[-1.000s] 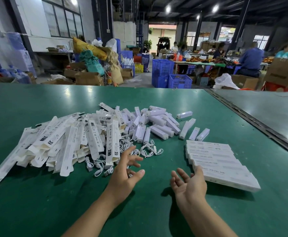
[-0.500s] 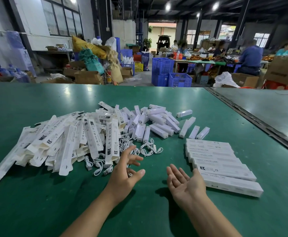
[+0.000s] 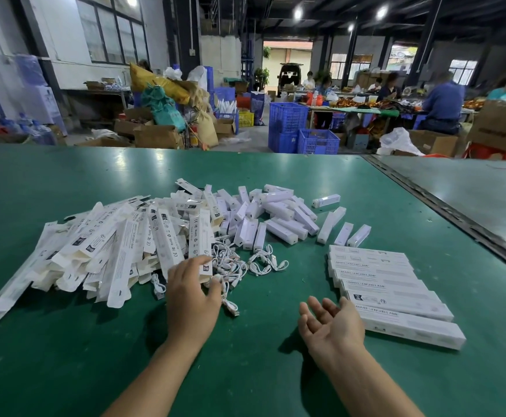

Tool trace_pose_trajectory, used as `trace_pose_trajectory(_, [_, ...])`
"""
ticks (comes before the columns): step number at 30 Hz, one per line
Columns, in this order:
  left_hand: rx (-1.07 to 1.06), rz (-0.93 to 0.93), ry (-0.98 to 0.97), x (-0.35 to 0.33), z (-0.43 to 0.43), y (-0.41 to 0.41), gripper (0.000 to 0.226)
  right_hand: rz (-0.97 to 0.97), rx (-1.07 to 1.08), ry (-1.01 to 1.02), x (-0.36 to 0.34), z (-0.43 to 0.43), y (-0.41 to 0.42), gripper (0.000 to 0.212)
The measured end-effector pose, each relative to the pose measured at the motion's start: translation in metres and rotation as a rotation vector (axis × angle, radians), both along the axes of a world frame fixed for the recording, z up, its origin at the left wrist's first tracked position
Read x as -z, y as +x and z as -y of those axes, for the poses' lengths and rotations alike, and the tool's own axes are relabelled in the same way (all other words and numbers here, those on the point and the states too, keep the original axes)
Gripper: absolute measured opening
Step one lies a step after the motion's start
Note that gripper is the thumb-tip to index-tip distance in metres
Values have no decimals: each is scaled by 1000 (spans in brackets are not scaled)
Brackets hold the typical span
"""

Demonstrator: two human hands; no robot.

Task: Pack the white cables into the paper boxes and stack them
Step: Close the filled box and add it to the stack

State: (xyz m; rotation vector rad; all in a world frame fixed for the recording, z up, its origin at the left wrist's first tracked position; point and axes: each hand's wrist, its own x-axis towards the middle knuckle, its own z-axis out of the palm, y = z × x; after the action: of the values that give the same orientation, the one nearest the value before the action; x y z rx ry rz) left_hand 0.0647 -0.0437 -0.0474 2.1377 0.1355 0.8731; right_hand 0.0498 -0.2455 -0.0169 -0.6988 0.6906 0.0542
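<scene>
Green matting covers the table top [image 3: 65, 356] I am looking down on through the head camera. On its left side lies a loose heap of paper boxes [image 3: 119, 245], long and white with printed panels. Many have their end flaps standing open, and the few mouths turned toward me look hollow; for the rest I cannot tell what is inside.

The white cables [image 3: 245, 266] lie unpacked in a tangle on the mat, at the near edge of that heap and running toward the middle of the table. Behind them is a scatter of short white bars [image 3: 279, 224], none of them inside a box.

My left hand [image 3: 193, 293] is palm down over the near end of the tangle. Its fingers are loosely spread, with the tips on a box end and the thumb against a cable. I see nothing closed in its grip.

My right hand [image 3: 331, 326] rests palm up on the mat with the fingers relaxed and apart. It holds nothing and sits just beside the nearest of the closed boxes [image 3: 396, 299]. These lie side by side in an overlapping row on the right, flaps shut, so their contents are hidden.

Beyond the table stand blue crates [image 3: 318, 141] and cardboard cartons [image 3: 155, 135]. Their contents are too far off to make out.
</scene>
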Motion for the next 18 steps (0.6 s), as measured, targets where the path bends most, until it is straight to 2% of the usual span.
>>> trace_pose_trajectory(2, [-99,-113,110,1,-9,4,41,9,-17,-35,0,-1,1,35])
trace_pose_trajectory(6, [-50,-529,276,9,-16,8,57,46,-50,-47,3,-1,3,36])
trace_pose_trajectory(8, [-33,-614,344,11,-16,10,55,77,-77,-28,4,-2,3,35])
trace_pose_trajectory(13, [-97,-600,422,10,-15,11,50,141,-186,-47,8,-9,2,34])
trace_pose_trajectory(18, [-99,-446,248,6,-10,10,45,173,-239,-110,10,-14,0,32])
